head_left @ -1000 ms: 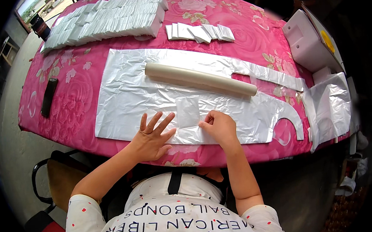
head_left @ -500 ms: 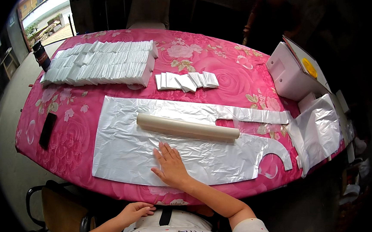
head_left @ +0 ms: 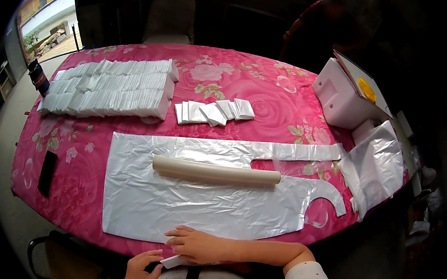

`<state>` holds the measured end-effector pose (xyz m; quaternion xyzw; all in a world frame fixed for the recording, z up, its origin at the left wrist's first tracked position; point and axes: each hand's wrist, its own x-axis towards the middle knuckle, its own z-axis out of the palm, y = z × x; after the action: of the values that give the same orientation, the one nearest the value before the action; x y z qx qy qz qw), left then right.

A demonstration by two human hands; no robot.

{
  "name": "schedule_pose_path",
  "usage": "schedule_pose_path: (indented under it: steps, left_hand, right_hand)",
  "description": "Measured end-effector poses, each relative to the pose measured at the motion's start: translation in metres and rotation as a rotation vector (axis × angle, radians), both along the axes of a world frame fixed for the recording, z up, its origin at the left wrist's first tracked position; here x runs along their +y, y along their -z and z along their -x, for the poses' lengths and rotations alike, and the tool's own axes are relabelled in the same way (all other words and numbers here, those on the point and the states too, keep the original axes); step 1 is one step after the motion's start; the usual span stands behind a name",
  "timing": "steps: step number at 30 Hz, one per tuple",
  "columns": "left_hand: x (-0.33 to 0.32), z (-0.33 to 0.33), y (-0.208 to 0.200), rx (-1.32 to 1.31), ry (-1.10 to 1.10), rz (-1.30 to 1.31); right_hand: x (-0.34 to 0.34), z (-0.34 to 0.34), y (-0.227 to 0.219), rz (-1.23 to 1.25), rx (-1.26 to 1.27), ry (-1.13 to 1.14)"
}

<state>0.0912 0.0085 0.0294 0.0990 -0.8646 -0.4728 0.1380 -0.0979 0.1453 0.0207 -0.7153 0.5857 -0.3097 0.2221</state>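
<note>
A small folded white packet (head_left: 173,261) is at the table's front edge, close to my body. My left hand (head_left: 141,271) has its thumb and fingertips at the packet's left end and seems to pinch it. Over the packet's right end lies my right hand (head_left: 200,245), its fingers spread toward the left and touching the near edge of the plastic aprons. The silvery-white plastic aprons (head_left: 134,197) lie flat in front of me, neck loop and straps to the right. A long cream-coloured tube (head_left: 215,171) rests across them.
Rows of folded white packets (head_left: 108,90) fill the far left, with several more packets (head_left: 214,111) in the middle. A black phone (head_left: 48,172) and a dark bottle (head_left: 38,77) are at left. A white foam box (head_left: 337,92) and loose plastic sheeting (head_left: 375,162) are at right.
My right hand has drawn back from the apron's middle to the table's near edge. My left hand has come lower, and the small white packet now shows between the hands. The view has shifted slightly.
</note>
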Motion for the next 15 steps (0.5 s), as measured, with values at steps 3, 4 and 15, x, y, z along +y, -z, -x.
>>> schedule_pose_path:
  steps: [3, 4, 15]
  left_hand:
    - [-0.012, -0.007, -0.007, 0.029, -0.041, 0.113]
    - [-0.014, -0.008, -0.004, 0.021, -0.047, 0.113]
    - [-0.004, 0.003, -0.006, -0.02, 0.032, -0.019]
  right_hand:
    - [0.002, 0.071, -0.026, 0.074, -0.148, 0.205]
    - [0.002, 0.1, -0.034, 0.129, -0.115, 0.372]
    - [0.008, 0.366, 0.019, 0.105, -0.169, 1.403]
